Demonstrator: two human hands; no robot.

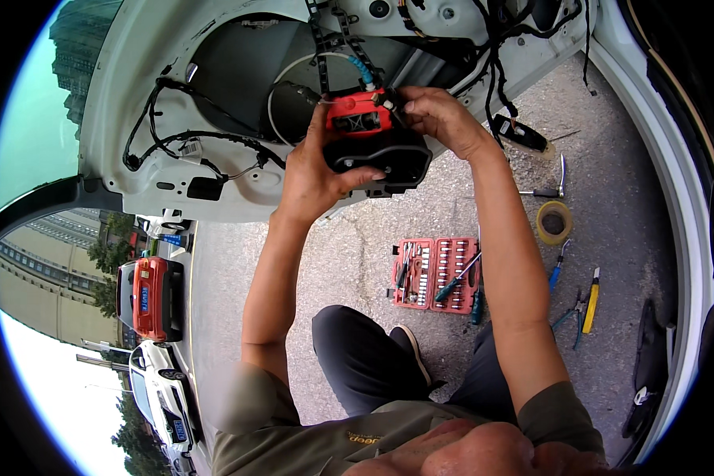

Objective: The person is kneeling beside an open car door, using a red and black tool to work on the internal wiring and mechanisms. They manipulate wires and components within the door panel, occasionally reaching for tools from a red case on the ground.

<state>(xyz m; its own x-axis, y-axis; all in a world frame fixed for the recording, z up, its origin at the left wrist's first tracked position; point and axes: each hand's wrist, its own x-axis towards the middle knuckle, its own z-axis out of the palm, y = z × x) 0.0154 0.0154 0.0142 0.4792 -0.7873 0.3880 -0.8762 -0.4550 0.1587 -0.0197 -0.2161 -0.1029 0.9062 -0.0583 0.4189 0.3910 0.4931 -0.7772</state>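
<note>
My left hand (313, 178) grips the left side of a car door part, with the thumb across its black lower section. This part has a red upper housing (358, 107) with a dark opening and a black, cup-shaped section (408, 159) below. A pale cable with a blue ribbed sleeve (362, 70) runs into the top of the red housing. At its right edge are the closed fingers of my right hand (444, 119); their exact hold is partly hidden. Both hands are in front of a white car door (111, 143) with its inner panel off.
Black wiring (230, 141) hangs along the door. On the ground are a red socket set case (415, 303), a tape roll (554, 222), pliers (577, 317), a yellow utility knife (592, 301), a ratchet (551, 192) and a black switch panel (520, 133). Cars stand at the left.
</note>
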